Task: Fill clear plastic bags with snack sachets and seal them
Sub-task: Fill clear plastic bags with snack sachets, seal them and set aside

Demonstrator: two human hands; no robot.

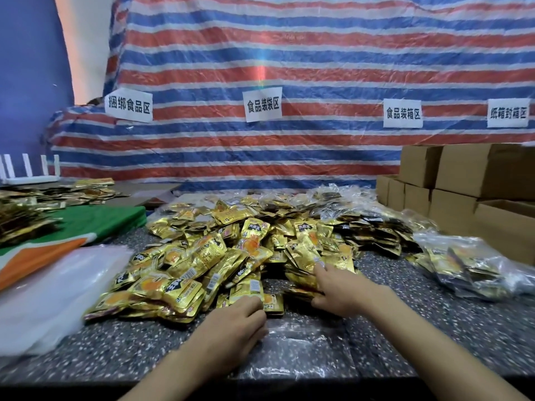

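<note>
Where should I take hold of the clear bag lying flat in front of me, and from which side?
Probably its far left corner, pinched between thumb and fingertip from the left. The clear bag lies flat and thin on the table, so there is nothing to wrap, and the left hand is beside that corner, while the right hand grips sachets. Its mouth I cannot make out.

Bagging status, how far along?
Done: several filled bags lie at right; whether they are sealed is unclear. In hand: the right hand grips sachets in the pile, the left hand rests at its edge, and an empty bag lies flat in front. Left: the big pile, plus a stack of empty bags at left.
</note>
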